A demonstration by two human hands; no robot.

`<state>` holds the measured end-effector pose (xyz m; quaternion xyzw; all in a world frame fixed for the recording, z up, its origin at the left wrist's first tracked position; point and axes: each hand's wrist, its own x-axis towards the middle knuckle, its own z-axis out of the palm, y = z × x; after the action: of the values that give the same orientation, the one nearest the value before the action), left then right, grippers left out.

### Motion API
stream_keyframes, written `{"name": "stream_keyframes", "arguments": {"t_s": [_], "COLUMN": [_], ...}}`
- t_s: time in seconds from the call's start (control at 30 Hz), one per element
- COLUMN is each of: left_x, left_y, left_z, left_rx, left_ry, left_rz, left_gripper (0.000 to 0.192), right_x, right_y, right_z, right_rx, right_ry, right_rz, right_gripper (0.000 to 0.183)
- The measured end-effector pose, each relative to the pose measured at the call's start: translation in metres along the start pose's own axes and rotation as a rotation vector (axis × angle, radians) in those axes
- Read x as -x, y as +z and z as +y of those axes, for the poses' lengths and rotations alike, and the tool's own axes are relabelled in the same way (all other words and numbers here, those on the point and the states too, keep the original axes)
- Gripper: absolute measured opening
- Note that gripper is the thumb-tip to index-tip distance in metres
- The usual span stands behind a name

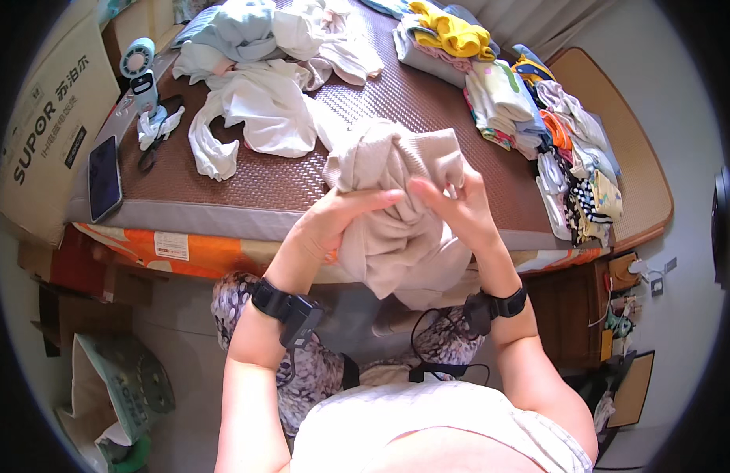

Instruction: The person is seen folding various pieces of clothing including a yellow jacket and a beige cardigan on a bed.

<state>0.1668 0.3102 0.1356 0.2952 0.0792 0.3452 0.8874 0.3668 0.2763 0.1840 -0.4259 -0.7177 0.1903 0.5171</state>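
Note:
A bunched beige knit garment (pixel 388 236) with ribbed edging hangs between my hands at the front edge of the bed. My left hand (pixel 335 216) grips its left side, the thumb lying across the folds. On the right, my right hand (pixel 459 204) holds the cloth near a ribbed band, thumb on top; some fingers are hidden behind it. The lower part of the garment droops over the bed's edge above my lap. Just beyond it, a crumpled white garment (pixel 270 112) lies spread on the brown woven mat (pixel 394 100).
Folded clothes (pixel 501 94) stand in piles along the right. Loose pale clothes (pixel 240 29) lie at the back left. A handheld fan (pixel 143 88) and a smartphone (pixel 104 177) rest near the left edge, beside a large cardboard box (pixel 57 124). A bag (pixel 116 390) stands on the floor.

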Motion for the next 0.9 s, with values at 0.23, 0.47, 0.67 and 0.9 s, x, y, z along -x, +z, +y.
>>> {"name": "stream_keyframes", "arguments": {"t_s": [0.23,0.47,0.67,0.9], "left_x": [-0.01,-0.012,-0.017,-0.024], "left_y": [-0.014,-0.043,-0.033,-0.023], "left_z": [0.019,0.02,0.019,0.017], "left_rx": [-0.111,-0.403,-0.4,-0.396], "left_ry": [0.176,0.28,0.225,0.214], "left_rz": [0.12,0.499,0.416,0.201], "left_gripper": [0.051,0.018,0.018,0.022], "right_x": [-0.04,-0.055,-0.032,0.009], "right_y": [-0.159,-0.295,-0.207,-0.014], "right_z": [0.017,0.069,0.085,-0.035], "right_rx": [-0.727,-0.664,0.251,0.706], "right_ry": [0.508,0.234,0.62,-0.249], "right_rz": [0.609,0.732,0.146,-0.853], "right_gripper": [0.012,0.03,0.054,0.075]}}
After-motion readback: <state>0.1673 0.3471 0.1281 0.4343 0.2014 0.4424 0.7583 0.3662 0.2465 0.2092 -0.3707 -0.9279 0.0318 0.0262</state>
